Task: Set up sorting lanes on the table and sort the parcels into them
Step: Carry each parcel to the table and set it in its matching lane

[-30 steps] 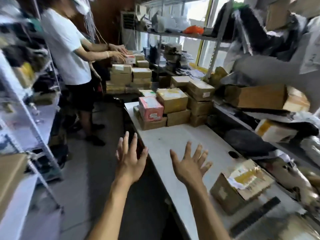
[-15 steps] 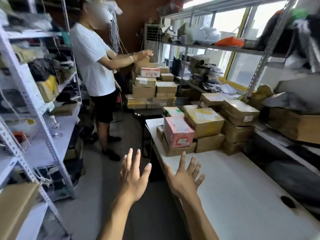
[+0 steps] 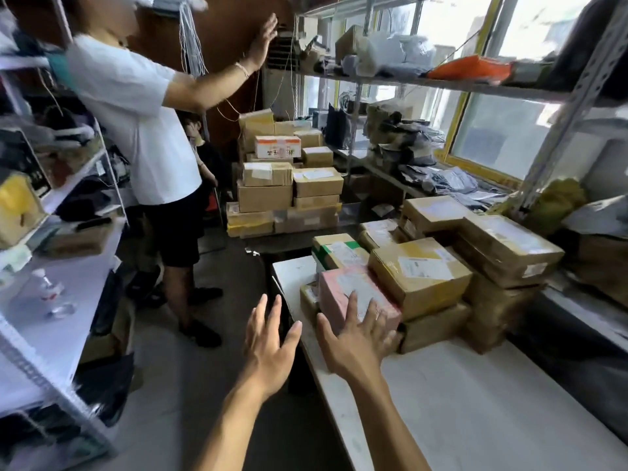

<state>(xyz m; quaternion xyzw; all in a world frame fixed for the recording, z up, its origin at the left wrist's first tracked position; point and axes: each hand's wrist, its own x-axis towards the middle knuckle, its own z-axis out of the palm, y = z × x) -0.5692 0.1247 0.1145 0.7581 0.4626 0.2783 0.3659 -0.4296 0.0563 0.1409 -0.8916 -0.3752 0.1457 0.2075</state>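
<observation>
While both arms reach forward from the bottom of the view, the left hand [image 3: 268, 351] hangs over the floor just beside the near-left edge of the white table [image 3: 475, 402], its fingers spread and straight, holding nothing. The right hand [image 3: 356, 341] is likewise spread wide with straight fingers and grasps nothing; its fingertips overlap the near face of the pink parcel [image 3: 353, 297], though whether they touch it cannot be told. That pink parcel sits on top of a flatter brown box [image 3: 309, 297] at the far-left end of the table. Just to its right, a yellow-taped cardboard parcel [image 3: 421, 273] with a white label rests on another brown carton [image 3: 435, 328]. Behind the pink parcel lies a box with green tape [image 3: 339, 249], and to the right rises a taller stack of brown cartons [image 3: 503, 246] against the window-side shelving. The near part of the table is bare white surface. Beyond the table, well apart from it, a second pile of cardboard boxes [image 3: 285, 195] stands stacked in several layers, one white box with red print [image 3: 278, 146] among them. A person in a white T-shirt [image 3: 136, 124] and black shorts stands at left beside a metal shelf rack [image 3: 61, 283], one arm raised toward the dark wall. An orange packet [image 3: 469, 68] lies on the upper shelf at right.
</observation>
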